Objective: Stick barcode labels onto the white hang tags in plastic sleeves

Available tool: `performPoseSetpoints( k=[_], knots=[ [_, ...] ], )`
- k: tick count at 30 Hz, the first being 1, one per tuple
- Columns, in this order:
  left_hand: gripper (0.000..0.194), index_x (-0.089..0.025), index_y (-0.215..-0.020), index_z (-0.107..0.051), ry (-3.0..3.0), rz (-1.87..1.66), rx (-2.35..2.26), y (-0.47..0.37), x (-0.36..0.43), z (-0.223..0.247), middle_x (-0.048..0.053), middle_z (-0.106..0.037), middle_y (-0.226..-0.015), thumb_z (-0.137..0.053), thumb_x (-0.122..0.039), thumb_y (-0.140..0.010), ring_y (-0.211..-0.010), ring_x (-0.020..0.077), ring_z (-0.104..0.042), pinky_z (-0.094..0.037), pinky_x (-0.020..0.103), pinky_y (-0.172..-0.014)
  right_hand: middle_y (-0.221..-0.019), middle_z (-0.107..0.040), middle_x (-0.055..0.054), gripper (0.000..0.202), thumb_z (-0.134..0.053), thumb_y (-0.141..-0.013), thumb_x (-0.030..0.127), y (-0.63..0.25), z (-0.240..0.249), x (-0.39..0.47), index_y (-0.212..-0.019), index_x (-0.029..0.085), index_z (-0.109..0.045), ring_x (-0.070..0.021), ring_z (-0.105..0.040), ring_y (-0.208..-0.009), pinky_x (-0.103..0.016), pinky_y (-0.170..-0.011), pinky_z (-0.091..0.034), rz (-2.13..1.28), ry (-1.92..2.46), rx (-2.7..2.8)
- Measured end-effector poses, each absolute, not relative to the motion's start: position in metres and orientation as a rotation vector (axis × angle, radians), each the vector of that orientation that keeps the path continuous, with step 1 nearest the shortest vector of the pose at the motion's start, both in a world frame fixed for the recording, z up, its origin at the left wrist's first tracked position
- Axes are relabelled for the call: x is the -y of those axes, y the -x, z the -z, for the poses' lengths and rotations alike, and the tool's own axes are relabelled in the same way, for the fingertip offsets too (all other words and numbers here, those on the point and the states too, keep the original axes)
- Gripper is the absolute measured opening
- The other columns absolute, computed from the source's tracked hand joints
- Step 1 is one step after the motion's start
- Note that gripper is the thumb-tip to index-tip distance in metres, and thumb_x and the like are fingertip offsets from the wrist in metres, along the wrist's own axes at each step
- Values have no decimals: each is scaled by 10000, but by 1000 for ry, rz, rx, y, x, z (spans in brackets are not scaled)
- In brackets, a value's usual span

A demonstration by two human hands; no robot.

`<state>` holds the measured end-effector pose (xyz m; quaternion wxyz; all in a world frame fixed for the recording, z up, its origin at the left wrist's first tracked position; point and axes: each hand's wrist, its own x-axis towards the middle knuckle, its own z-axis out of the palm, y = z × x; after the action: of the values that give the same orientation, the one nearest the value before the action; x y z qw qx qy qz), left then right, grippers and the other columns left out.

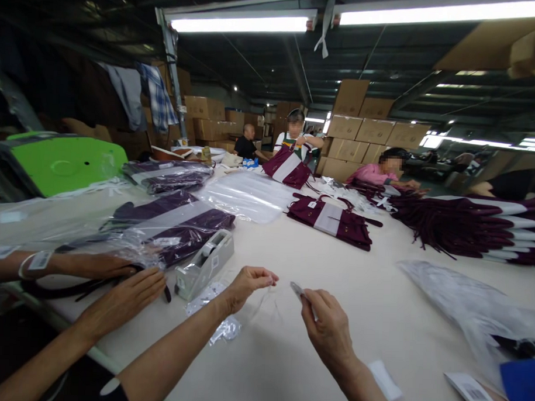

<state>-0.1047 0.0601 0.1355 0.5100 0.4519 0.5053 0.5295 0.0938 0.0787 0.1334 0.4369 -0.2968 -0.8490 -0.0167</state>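
My left hand (247,287) is closed in a pinch above the white table, with thin clear strands (260,302) hanging from its fingertips. My right hand (327,319), a short gap to the right, is closed around a small silvery-grey object (296,288); its tip points up and left, and its kind is unclear. Beneath my left forearm lies a crumpled silvery plastic packet (225,329). The grey tape dispenser (206,265) stands just beyond. At left, another person's hands (130,292) press on a clear plastic bag around a purple bag (190,224).
A flat purple bag (328,220) lies farther back, near clear plastic sheets (250,195). Many purple bags (464,225) are stacked at right, behind a crumpled plastic bag (466,301). A green board (62,164) stands at left. Several people work around the table, one holding up a purple bag (288,166).
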Motion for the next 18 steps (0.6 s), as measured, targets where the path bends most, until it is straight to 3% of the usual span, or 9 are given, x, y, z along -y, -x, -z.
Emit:
performPoseSetpoints(
  k=[5, 11, 15, 18],
  knots=[
    [183, -132, -650, -684, -1130, -1166, -1075, 90, -62, -134, 68, -694, -759, -671, -312, -619, -813, 197, -587, -384, 332, -848, -704, -575, -32, 143, -431, -873, 147, -96, -145, -77, -891, 181, -569, -152, -512, -664, -266, -621, -403, 23, 716, 2077],
    [213, -139, -635, -584, -1103, -1123, -967, 77, -62, -120, 26, -607, -546, -603, -348, -671, -565, 155, -570, -444, 329, -691, -685, -569, -23, 131, -442, -881, 180, -106, -151, -82, -867, 188, -572, -145, -513, -636, -260, -596, -406, 10, 769, 2042],
    [266, -161, -724, -526, -1100, -1103, -1048, 74, -62, -114, -92, -354, -413, -534, -426, -700, -360, 65, -311, -352, 235, -458, -690, -578, -25, 135, -438, -881, 207, -116, -148, -85, -860, 197, -571, -146, -527, -638, -260, -596, -416, 6, 798, 2022],
    [362, -158, -898, -516, -1162, -1094, -1176, 81, -63, -117, -104, -308, -478, -505, -461, -699, -380, 55, -206, -198, 193, -395, -703, -587, -29, 140, -440, -881, 226, -122, -144, -89, -866, 199, -576, -150, -529, -637, -269, -596, -420, 45, 824, 1995]
  ],
)
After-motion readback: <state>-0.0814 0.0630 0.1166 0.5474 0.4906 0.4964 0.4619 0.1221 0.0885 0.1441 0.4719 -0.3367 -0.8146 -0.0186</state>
